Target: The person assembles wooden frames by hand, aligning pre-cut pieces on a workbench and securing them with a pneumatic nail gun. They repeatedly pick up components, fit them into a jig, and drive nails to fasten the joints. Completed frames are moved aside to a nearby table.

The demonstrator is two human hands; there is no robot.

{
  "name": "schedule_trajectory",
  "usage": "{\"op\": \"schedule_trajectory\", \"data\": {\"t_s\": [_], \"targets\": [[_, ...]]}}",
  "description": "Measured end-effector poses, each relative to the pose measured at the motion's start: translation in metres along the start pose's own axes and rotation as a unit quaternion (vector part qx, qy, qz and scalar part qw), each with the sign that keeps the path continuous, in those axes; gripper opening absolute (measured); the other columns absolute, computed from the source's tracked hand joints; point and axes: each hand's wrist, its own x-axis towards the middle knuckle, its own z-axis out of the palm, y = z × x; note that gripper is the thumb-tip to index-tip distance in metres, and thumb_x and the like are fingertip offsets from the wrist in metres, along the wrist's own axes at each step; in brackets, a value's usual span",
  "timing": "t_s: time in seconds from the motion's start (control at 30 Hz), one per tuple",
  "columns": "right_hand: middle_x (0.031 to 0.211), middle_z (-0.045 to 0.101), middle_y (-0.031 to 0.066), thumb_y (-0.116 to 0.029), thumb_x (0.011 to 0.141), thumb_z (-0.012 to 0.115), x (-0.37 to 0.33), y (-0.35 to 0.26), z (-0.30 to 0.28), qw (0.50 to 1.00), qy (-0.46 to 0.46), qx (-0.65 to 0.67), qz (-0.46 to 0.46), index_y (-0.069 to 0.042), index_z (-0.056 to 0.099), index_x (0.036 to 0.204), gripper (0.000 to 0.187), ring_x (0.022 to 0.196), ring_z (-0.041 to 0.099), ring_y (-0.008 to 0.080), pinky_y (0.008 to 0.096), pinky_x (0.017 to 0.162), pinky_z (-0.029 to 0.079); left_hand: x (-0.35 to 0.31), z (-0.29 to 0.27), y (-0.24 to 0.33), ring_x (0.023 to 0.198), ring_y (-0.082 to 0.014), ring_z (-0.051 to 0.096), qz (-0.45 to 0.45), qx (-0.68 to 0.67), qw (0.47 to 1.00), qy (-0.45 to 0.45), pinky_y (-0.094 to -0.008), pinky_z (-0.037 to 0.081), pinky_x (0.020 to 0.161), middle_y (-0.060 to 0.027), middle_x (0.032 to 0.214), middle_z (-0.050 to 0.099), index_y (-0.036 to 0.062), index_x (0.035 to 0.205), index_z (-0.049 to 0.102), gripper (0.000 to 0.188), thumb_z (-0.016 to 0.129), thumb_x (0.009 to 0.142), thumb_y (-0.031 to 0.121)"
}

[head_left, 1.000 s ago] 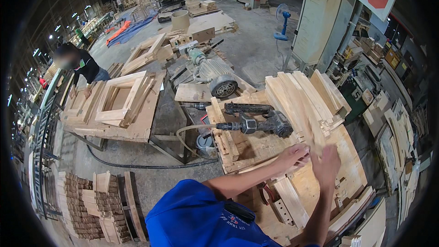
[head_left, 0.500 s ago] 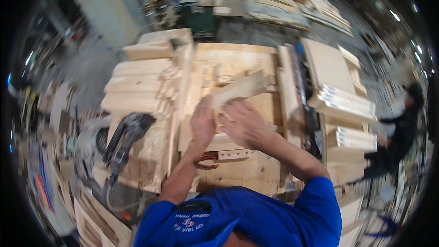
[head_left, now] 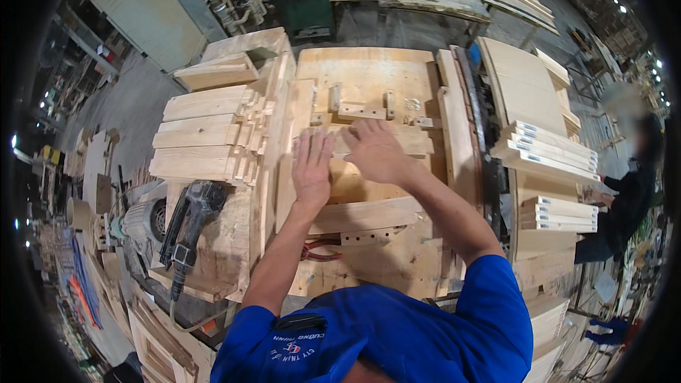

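My left hand (head_left: 312, 169) lies flat with fingers stretched over the left end of a pale wooden board (head_left: 411, 140). Pressed on the same board, with its fingers extended, is my right hand (head_left: 378, 152); neither hand grips anything. The board lies crosswise on the plywood work surface (head_left: 355, 269), just below a small wooden block with holes (head_left: 362, 111). Nearer to me, a second wooden board (head_left: 369, 215) lies crosswise above another block with holes (head_left: 374, 236). Red-handled pliers (head_left: 323, 250) rest beside that lower block.
At the left, a pneumatic nail gun (head_left: 195, 220) lies near stacked wooden pieces (head_left: 195, 128) and a motor (head_left: 145, 221). Boards with slotted ends (head_left: 550, 147) are piled at the right, where a person in dark clothes (head_left: 624, 198) stands. A green cabinet (head_left: 303, 10) stands beyond.
The board, tilted and raised at its right end before, now lies flat and crosswise. Both hands have flattened out onto it, moving slightly away from me.
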Motion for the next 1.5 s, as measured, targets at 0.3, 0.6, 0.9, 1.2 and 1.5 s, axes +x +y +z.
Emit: {"op": "schedule_trajectory", "data": {"t_s": [0.3, 0.6, 0.9, 1.2, 1.5], "targets": [[0.127, 0.059, 0.0175, -0.022, 0.085, 0.081, 0.056, 0.117, 0.04, 0.991, 0.124, -0.036, 0.033, -0.008, 0.062, 0.139, 0.058, 0.12, 0.055, 0.0371, 0.0492, 0.106, 0.041, 0.025, 0.051, -0.061, 0.158, -0.0479, 0.02, -0.153, 0.053, 0.975, -0.15, -0.0512, 0.018, 0.131, -0.0264, 0.166, 0.032, -0.0087, 0.155, 0.04, 0.061, 0.059, 0.1, 0.012], [0.125, 0.06, 0.0171, -0.019, 0.085, 0.08, 0.105, 0.155, 0.094, 0.994, 0.109, -0.005, 0.019, -0.008, 0.068, 0.134, 0.052, 0.12, 0.055, 0.0345, 0.0467, 0.107, 0.041, 0.015, 0.071, -0.075, 0.16, -0.038, 0.024, -0.156, 0.002, 0.977, -0.143, -0.0479, 0.016, 0.132, -0.0178, 0.171, 0.031, -0.004, 0.158, 0.041, 0.06, 0.052, 0.101, 0.009], [0.131, 0.059, 0.0191, -0.014, 0.086, 0.074, 0.107, 0.172, 0.102, 0.991, 0.12, 0.059, 0.001, -0.009, 0.069, 0.133, 0.048, 0.125, 0.052, 0.0376, 0.0488, 0.109, 0.04, 0.017, 0.074, -0.073, 0.157, -0.0394, 0.03, -0.147, 0.002, 0.982, -0.116, -0.049, 0.02, 0.132, -0.0193, 0.168, 0.038, -0.0042, 0.155, 0.046, 0.057, 0.052, 0.1, 0.008], [0.125, 0.06, 0.0213, -0.018, 0.091, 0.071, 0.111, 0.172, 0.115, 0.987, 0.092, 0.132, 0.014, -0.009, 0.07, 0.132, 0.042, 0.117, 0.056, 0.0399, 0.0488, 0.104, 0.044, 0.02, 0.071, -0.071, 0.156, -0.0403, 0.032, -0.141, 0.013, 0.983, -0.114, -0.0501, 0.022, 0.131, -0.0201, 0.166, 0.04, -0.0048, 0.153, 0.048, 0.055, 0.052, 0.099, 0.009], [0.114, 0.062, 0.0211, -0.029, 0.092, 0.071, 0.115, 0.152, 0.122, 0.981, 0.189, 0.053, 0.006, -0.004, 0.071, 0.125, 0.041, 0.111, 0.058, 0.0389, 0.049, 0.102, 0.044, 0.018, 0.07, -0.071, 0.155, -0.0407, 0.033, -0.142, 0.015, 0.984, -0.109, -0.0485, 0.023, 0.131, -0.02, 0.166, 0.04, -0.0037, 0.154, 0.048, 0.062, 0.058, 0.094, 0.007]]}}
